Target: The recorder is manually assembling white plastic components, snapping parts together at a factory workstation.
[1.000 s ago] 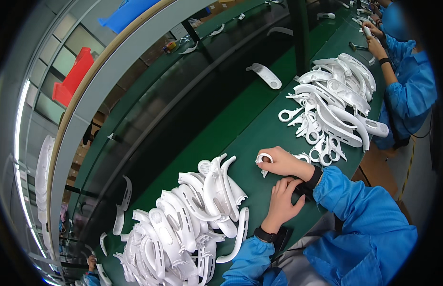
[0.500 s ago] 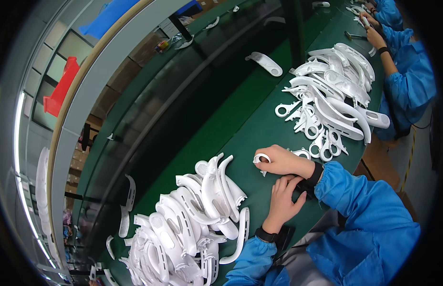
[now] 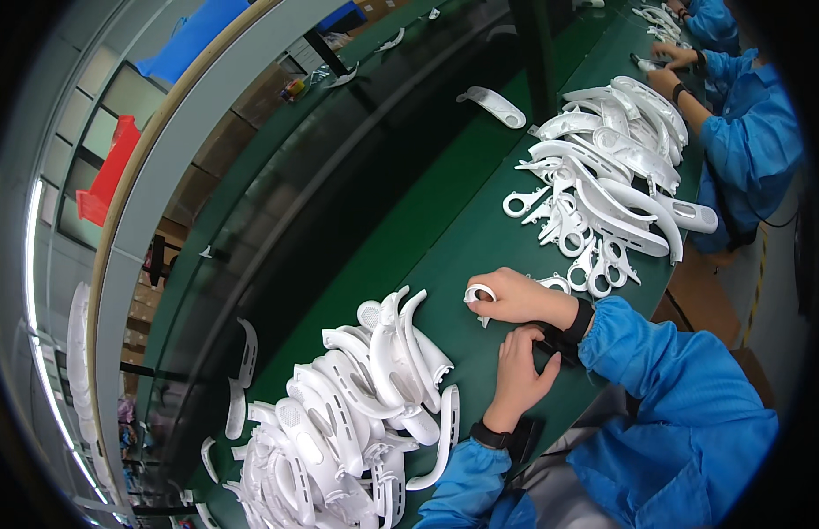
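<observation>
- Red bin (image 3: 109, 172), left, beside a curved grey shelf (image 3: 138, 201)
- Blue bin (image 3: 193, 40), farther off
- Lit tube light (image 3: 34, 264), far left
- Cardboard box (image 3: 700, 304), near right
- Co-worker (image 3: 753, 123) in blue, far right

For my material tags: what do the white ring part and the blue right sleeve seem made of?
White ring part: probably moulded plastic, smooth-looking; its even white colour and rounded form suggest it.
Blue right sleeve: thin cloth, perhaps synthetic, slightly shiny; soft wrinkles and gathered cuff show.
</observation>
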{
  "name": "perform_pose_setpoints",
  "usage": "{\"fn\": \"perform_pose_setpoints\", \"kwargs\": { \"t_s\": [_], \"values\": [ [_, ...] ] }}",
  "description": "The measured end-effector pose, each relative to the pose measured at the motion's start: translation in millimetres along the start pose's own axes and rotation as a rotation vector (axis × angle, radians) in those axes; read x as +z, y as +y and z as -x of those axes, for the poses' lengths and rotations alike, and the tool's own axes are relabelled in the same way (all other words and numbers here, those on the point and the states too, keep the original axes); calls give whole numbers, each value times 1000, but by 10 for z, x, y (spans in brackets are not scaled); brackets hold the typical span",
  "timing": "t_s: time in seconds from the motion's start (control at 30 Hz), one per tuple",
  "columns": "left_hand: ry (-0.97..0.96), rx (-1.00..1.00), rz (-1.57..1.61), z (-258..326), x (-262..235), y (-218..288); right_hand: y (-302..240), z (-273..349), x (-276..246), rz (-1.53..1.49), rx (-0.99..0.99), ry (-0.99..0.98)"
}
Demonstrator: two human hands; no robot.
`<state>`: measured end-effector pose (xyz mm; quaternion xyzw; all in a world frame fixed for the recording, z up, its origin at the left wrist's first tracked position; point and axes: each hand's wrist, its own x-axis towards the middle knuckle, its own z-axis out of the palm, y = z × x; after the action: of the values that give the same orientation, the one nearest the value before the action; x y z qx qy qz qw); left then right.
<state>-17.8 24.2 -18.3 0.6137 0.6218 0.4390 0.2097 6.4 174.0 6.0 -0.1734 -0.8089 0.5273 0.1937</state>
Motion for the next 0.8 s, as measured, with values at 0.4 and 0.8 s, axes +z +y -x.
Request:
{"fn": "perform_pose_setpoints", "kwargs": {
  "t_s": [0.4,0.8],
  "values": [
    [-13,-5,9,-35,-40,47,34,3,18,29,-46,8],
    [-1,-4,6,-39,-49,49,-9,-11,-13,49,-19,2]
  ]
}}
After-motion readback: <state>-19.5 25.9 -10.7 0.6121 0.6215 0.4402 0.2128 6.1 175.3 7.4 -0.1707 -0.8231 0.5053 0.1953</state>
